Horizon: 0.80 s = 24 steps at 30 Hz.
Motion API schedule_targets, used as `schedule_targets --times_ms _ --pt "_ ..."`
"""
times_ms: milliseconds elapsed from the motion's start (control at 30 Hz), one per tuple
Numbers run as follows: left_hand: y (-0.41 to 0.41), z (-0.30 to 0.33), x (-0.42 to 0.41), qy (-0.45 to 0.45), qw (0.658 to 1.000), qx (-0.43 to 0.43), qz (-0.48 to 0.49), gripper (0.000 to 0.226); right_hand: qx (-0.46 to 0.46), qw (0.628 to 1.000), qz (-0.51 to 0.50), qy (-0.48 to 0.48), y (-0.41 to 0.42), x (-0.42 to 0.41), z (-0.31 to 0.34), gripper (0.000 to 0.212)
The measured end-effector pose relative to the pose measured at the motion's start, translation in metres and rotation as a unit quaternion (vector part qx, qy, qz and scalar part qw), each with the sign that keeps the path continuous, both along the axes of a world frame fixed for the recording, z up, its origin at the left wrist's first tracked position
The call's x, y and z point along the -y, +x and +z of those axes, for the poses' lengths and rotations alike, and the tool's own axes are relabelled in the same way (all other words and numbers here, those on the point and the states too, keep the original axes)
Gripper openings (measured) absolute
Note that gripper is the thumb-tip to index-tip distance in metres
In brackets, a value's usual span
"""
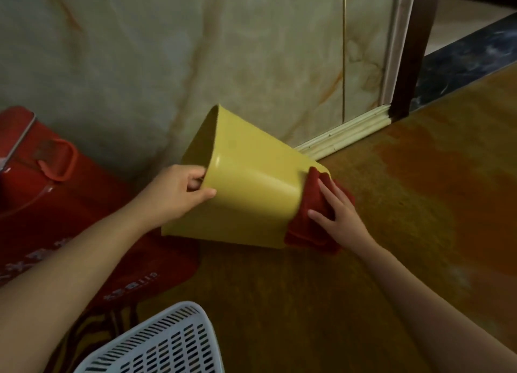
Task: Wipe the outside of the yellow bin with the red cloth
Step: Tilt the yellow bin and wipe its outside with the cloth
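Yellow bin (246, 193) tipped on its side above a brown floor (391, 204), open mouth toward the left, base toward the right, close to a marbled wall (167, 50). Red cloth (310, 216) bunched and pressed against the base end of the bin. Right hand (340, 213) flat on the cloth, fingers spread, pushing it onto the bin. Left hand (179, 193) clamped on the bin's rim, thumb along the outer wall, fingers curled inside the mouth. Red bag (56, 193) with a loop handle on the floor to the left, partly beneath the left forearm. White slotted basket (165, 342) at the lower edge, near the viewer. Pale skirting (349, 131) along the foot of the wall, ending at a dark door frame (416, 50) on the right.
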<state>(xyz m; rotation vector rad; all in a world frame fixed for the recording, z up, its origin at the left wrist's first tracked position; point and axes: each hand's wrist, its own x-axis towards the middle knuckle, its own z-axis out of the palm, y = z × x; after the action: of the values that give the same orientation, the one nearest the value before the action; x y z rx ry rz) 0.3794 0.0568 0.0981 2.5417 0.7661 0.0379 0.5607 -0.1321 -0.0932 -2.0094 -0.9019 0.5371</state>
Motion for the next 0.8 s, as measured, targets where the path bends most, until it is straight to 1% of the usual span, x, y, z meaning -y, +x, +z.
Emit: schedule_targets --times_ms 33,100,133,167,200,300,367,433,467,533,600,667,800 --pt "0.007 -0.003 0.004 0.023 1.000 0.020 0.002 0.013 -0.013 0.999 -0.042 0.004 0.000 0.005 -0.003 0.070" --pt "0.026 -0.007 0.012 0.075 0.995 0.065 0.005 0.006 0.024 0.992 -0.122 0.033 -0.009 0.008 -0.001 0.064" --pt "0.037 -0.007 0.018 0.091 0.992 0.086 0.003 0.003 0.044 0.987 -0.145 0.053 -0.017 0.007 0.004 0.063" --pt "0.047 -0.008 0.022 0.101 0.990 0.103 -0.002 0.009 0.060 0.984 -0.154 0.073 -0.025 0.006 0.011 0.062" --pt "0.056 -0.008 0.026 0.095 0.989 0.111 -0.010 0.014 0.074 0.981 -0.155 0.092 -0.034 0.005 0.017 0.061" --pt "0.073 -0.004 0.031 0.051 0.995 0.077 -0.032 0.007 0.082 0.978 -0.149 0.125 -0.051 0.005 0.030 0.058" --pt "0.070 -0.003 0.024 0.082 0.995 0.020 -0.045 0.013 0.070 0.979 -0.142 0.128 -0.056 0.009 0.033 0.058" --pt "0.057 -0.006 0.016 0.126 0.991 -0.025 -0.032 0.022 0.092 0.980 -0.128 0.120 -0.060 0.015 0.034 0.059" --pt "0.050 -0.009 0.014 0.134 0.990 -0.025 -0.020 0.023 0.115 0.979 -0.119 0.115 -0.062 0.018 0.034 0.058" --pt "0.045 -0.014 0.018 0.148 0.989 0.008 -0.010 0.019 0.164 0.975 -0.103 0.109 -0.066 0.022 0.032 0.058" --pt "0.053 -0.015 0.025 0.180 0.982 0.037 -0.036 0.015 0.198 0.971 -0.084 0.102 -0.070 0.024 0.029 0.055" --pt "0.064 -0.015 0.032 0.205 0.976 0.049 -0.063 0.013 0.216 0.969 -0.069 0.096 -0.073 0.025 0.025 0.053" --pt "0.077 -0.020 0.045 0.169 0.982 0.049 -0.071 0.011 0.218 0.970 -0.069 0.082 -0.076 0.032 0.016 0.052"
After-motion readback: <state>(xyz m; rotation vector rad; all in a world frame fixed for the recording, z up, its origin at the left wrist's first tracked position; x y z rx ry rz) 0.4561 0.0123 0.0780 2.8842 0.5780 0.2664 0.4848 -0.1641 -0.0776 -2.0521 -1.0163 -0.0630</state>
